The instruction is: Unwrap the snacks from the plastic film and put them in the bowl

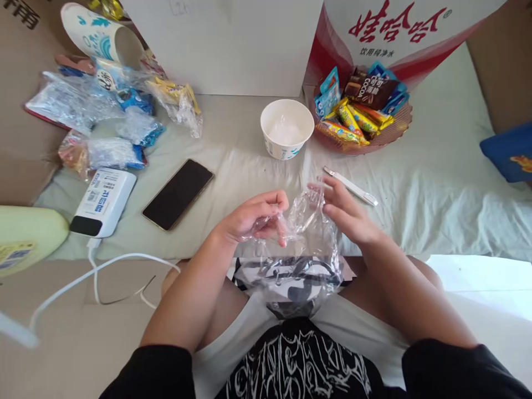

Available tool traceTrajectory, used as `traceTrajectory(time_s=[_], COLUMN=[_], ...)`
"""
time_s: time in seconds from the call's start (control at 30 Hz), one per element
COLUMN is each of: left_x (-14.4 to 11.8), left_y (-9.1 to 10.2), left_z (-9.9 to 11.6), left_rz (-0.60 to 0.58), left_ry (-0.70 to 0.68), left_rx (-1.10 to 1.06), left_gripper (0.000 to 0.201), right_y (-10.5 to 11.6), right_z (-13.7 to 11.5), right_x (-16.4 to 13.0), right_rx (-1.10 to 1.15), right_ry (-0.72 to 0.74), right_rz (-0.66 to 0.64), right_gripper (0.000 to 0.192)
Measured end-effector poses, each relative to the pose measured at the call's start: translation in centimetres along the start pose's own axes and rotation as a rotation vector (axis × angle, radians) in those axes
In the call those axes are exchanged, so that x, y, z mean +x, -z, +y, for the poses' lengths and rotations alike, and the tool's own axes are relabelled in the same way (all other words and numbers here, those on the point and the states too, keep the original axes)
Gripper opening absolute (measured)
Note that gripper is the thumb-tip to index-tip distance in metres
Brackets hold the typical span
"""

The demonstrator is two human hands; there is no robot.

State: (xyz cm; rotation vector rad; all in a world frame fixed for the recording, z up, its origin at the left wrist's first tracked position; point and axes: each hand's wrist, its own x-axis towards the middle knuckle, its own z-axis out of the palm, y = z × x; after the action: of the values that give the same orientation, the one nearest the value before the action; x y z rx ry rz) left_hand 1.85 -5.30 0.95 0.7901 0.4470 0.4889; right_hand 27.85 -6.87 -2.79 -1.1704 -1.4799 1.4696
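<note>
A clear plastic bag (307, 252) hangs between my hands, over my lap and the cloth's front edge. My left hand (264, 216) is curled with the film bunched in its fingers. On the other side, my right hand (343, 208) pinches the bag's upper edge between thumb and fingertips. I see nothing solid inside the bag, only the dark print of something behind it. Just beyond my right fingers lies a white utility knife (351, 185). A white paper bowl (286, 130) with blue print stands upright past my hands.
A pinkish basket (393, 138) of wrapped snacks stands at the back right, before a printed carton (390, 27). A phone (178, 194) and a white device (103, 202) with a cable lie left. Crumpled plastic packets (112, 119) are piled behind them. A pale green bottle (31, 238) lies at far left.
</note>
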Motion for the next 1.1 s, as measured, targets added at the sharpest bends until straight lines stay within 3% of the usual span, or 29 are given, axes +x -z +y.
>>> traceTrajectory(time_s=[0.07,0.17,0.4,0.5,0.63,0.73,0.83,1.1], left_x=[0.4,1.2,1.8,1.3,0.7,0.1,-0.5,-3.4], left_y=[0.1,0.3,1.7,2.3,2.5,2.9,3.4,3.1], left_z=[-0.1,0.1,1.5,1.9,1.8,1.5,1.3,4.2], left_rz=[0.018,0.133,0.516,0.589,0.630,0.648,0.698,0.708], left_ry=[-0.001,0.009,-0.080,-0.145,-0.352,-0.415,-0.393,-0.144], left_rx=[-0.020,0.032,0.115,0.062,-0.070,-0.048,0.075,0.333], left_gripper=[0.029,0.030,0.027,0.030,0.048,0.062,0.076,0.072], right_y=[-0.2,-0.4,1.1,1.9,2.1,1.7,1.2,0.7], right_z=[-0.8,-1.6,-1.0,-1.0,-1.1,-1.2,-1.4,-1.9], right_x=[0.0,0.1,0.5,0.3,0.1,0.3,0.5,-0.2], right_rx=[0.191,0.201,0.086,0.080,0.048,0.064,0.103,0.009], right_ry=[-0.109,-0.207,-0.238,-0.227,-0.113,-0.056,-0.051,-0.003], right_rz=[-0.104,-0.129,0.222,0.283,0.376,0.431,0.457,0.369], right_gripper=[0.076,0.079,0.044,0.046,0.044,0.035,0.027,0.022])
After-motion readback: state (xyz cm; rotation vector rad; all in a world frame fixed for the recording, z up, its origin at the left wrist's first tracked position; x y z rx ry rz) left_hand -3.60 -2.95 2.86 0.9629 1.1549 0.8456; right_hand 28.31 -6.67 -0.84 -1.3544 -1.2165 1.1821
